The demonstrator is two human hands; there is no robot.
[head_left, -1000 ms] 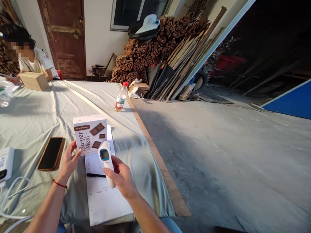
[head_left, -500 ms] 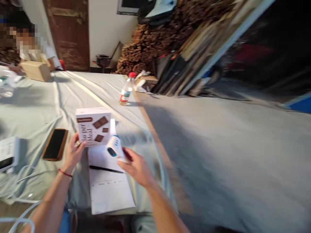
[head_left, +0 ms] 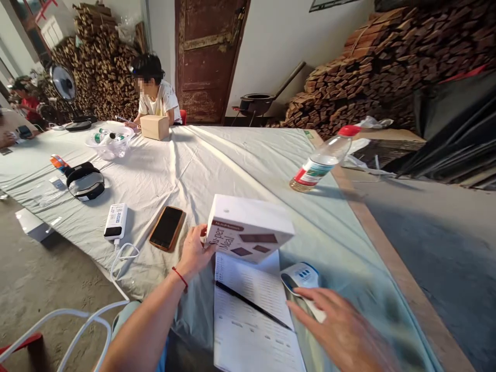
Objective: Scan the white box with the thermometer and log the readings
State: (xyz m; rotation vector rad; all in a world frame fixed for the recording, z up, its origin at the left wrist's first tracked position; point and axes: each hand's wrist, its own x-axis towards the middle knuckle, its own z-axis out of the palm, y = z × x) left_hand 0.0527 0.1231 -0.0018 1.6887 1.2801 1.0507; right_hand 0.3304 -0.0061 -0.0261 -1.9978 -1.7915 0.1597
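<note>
My left hand is closed on the left end of a white box printed "Super Meal" with brown bars. The box is tilted above the upper end of a printed paper sheet. A black pen lies slantwise across that sheet. To the right of the sheet, a white-and-blue handheld scanner rests on the cloth. Over its handle is my right hand, slightly blurred, with its fingers stretched out and apart. Whether a fingertip still touches the handle is hard to tell.
Left of the box lie a phone and a white power bank with a cable. A bottle with a red cap stands behind on the right. Farther off are a headset, a plastic bowl, a carton and a seated person.
The view has swung left. The scanner, held up in my right hand before, now lies on the cloth with the fingers spread. The box has tilted in my left hand.
</note>
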